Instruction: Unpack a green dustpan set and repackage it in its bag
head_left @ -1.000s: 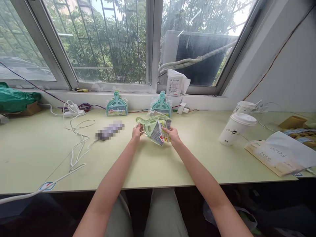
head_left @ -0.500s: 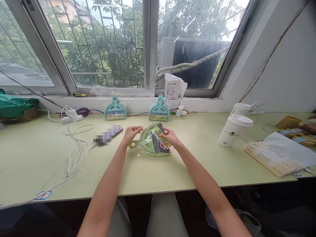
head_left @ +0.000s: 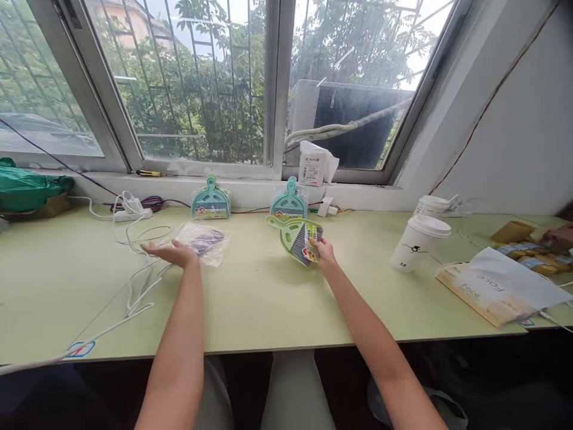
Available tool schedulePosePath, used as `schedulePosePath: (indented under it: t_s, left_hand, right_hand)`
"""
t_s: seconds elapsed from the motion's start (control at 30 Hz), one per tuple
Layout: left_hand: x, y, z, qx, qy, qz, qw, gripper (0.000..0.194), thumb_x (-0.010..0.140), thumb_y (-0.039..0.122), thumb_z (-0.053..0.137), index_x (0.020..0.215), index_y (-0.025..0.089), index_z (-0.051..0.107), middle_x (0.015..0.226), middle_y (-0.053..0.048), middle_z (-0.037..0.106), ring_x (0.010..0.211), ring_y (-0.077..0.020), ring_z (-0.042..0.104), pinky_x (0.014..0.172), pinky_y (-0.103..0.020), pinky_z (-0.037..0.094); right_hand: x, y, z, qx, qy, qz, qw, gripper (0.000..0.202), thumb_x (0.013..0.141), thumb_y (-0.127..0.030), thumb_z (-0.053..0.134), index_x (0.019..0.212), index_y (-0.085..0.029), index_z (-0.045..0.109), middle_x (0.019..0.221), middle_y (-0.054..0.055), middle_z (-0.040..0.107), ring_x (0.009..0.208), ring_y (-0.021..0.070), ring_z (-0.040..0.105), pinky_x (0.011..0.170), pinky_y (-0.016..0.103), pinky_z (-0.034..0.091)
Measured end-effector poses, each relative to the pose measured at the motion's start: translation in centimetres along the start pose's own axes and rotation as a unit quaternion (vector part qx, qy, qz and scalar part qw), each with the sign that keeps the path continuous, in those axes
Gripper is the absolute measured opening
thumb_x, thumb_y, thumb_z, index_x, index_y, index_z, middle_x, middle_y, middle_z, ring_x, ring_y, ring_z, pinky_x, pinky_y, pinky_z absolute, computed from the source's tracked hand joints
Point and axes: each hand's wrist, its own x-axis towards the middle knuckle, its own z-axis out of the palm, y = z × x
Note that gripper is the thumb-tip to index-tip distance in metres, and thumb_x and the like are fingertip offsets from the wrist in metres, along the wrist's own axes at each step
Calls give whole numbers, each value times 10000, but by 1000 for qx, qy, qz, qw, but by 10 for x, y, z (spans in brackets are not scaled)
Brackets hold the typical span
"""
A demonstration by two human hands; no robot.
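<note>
My right hand (head_left: 326, 251) grips a light green dustpan (head_left: 289, 236) by its wide end, together with the small grey-bristled brush (head_left: 299, 243) lying in it. A printed label (head_left: 311, 242) wraps the brush, and the dustpan's handle points left. Off to the left, my left hand (head_left: 176, 254) has its palm turned up and fingers stretched out. Beside it a clear plastic bag (head_left: 217, 254) lies over the phone (head_left: 201, 242); whether the hand touches the bag is hard to tell.
Two wrapped teal dustpan sets (head_left: 210, 200) (head_left: 289, 200) lean at the window wall. White cables (head_left: 134, 280) and a power strip (head_left: 133, 212) lie left. To the right are white lidded cups (head_left: 416, 245), a tissue pack (head_left: 474, 289) and another person's hand (head_left: 559, 239).
The dustpan and brush have come out of their clear bag and shifted right and up with my right hand. My left hand has moved left and opened; the bag now covers the phone.
</note>
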Motion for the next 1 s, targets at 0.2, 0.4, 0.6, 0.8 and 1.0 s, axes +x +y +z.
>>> schedulePosePath:
  t_s: [0.2,0.4,0.6,0.8,1.0]
  left_hand:
    - [-52,43,16,-57,-172,64,981,553,897,434,439,1368,172,317,1462,-169,326,1415,-299,182,1134,-537,150]
    - [-150,65,62,-193,-597,-65,776,448,871,464,498,1244,221,451,1150,-99,625,946,-209,629,784,-379,542]
    - [-142,42,71,-205,-516,-181,811,467,870,452,495,1271,221,430,1110,-89,613,769,-143,620,591,-240,494]
    - [-110,26,74,-193,-460,-194,845,444,860,480,475,1224,228,502,1097,-65,625,713,-119,609,542,-207,454]
    - [-120,31,73,-186,-480,-135,847,481,848,511,452,1187,182,545,1068,-77,661,848,-173,638,689,-278,502]
  right_hand:
    - [-2,15,6,28,-3,4,1000,262,659,-142,745,869,-191,596,761,-9,715,661,162,680,614,302,591]
    - [-13,31,21,30,-75,-22,996,233,706,-237,712,901,-197,590,807,7,720,671,157,679,625,286,581]
    - [8,18,9,-120,-6,-29,992,233,812,-416,598,801,-185,582,633,-2,672,573,134,644,550,220,528]
    - [33,-13,-36,-37,169,-9,985,405,893,-546,391,1028,-200,552,857,69,673,698,142,664,582,264,542]
    - [20,-26,-35,-10,129,25,991,425,906,-530,334,1173,-253,514,1193,133,556,1013,179,615,724,318,527]
